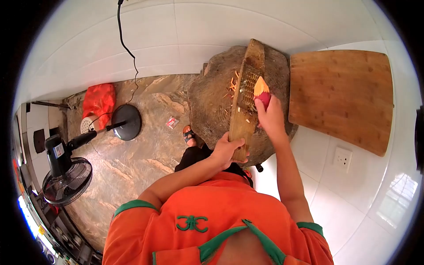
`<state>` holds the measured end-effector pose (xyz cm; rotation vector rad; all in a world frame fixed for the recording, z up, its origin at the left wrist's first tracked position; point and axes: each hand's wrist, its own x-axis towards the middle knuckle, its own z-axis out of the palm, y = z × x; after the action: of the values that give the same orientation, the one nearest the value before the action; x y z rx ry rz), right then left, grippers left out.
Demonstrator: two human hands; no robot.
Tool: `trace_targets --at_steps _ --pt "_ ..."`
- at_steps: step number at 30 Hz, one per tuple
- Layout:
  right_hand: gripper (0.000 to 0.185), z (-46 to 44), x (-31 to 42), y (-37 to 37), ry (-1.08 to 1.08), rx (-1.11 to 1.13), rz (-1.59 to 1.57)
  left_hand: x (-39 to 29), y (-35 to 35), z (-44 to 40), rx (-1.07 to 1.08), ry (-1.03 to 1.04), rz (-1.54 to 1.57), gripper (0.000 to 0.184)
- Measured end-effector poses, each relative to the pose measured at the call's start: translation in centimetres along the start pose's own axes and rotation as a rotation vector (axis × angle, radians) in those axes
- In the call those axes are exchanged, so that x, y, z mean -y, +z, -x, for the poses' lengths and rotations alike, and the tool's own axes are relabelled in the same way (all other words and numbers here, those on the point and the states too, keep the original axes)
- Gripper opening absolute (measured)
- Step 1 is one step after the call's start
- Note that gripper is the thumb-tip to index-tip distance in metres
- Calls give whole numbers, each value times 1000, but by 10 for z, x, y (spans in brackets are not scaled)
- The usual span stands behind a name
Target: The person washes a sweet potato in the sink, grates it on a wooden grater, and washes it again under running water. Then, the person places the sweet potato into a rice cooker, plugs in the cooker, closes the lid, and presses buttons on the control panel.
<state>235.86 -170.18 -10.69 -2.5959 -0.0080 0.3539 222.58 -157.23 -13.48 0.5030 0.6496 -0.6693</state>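
My left hand [227,149] is wrapped round the near end of a long wooden grater [242,115], which lies tilted over a round wooden chopping block [210,84]. In my right hand [270,115] is a sweet potato [261,90] with purple-red skin and a cut orange face. It sits at the right edge of the grater's metal teeth; whether it touches them I cannot tell. Orange shreds [232,86] lie on the block left of the grater, and a few small bits stick to its wood.
A wooden board [342,95] leans against the tiled wall on the right, above a wall socket [342,159]. On the floor to the left are a standing fan [66,179] with its round base [126,122], a red plastic bag [98,102] and a small red packet [172,122].
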Motion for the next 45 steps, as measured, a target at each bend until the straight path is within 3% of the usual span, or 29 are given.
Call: trace_targets --at_steps 2,6,9,15,19,22,25,28,30,35,38,42,43,45 --pt "65 12 -3 15 -161 -189 170 -2 4 3 -18 -2 4 38" --pt "67 17 23 1 16 10 296 0 -1 -2 -16 -29 -4 42" --pt "65 10 33 1 93 37 302 -1 0 -1 -13 -41 -4 42" --pt "65 -8 8 24 -341 -196 224 2 -1 -3 8 -30 14 43" --pt "65 -59 -1 41 -320 -181 118 4 -2 -4 -14 -27 32 41" --pt "59 -103 11 44 -329 -155 278 2 1 -2 -33 -57 45 40" --pt "50 -143 13 33 -122 -39 187 -1 0 1 -4 -46 40 40" --pt "42 -149 10 2 292 18 -609 -2 0 0 -6 -31 50 41" --pt "37 -155 -29 -4 107 -110 -1106 -3 0 1 -21 -54 37 42" --pt "38 -84 -28 -38 304 103 -1845 -2 3 1 -19 -46 52 41" --pt "39 -73 -50 -31 238 300 -1848 -2 5 3 -16 -42 59 40" --pt "43 -62 -50 -23 221 225 -1690 -1 2 1 -2 -49 75 40" --pt "45 -54 -35 -20 143 103 -1490 -1 2 1 1 -46 76 40" --pt "45 -25 0 -25 171 68 -904 -1 2 1 3 -37 79 39"
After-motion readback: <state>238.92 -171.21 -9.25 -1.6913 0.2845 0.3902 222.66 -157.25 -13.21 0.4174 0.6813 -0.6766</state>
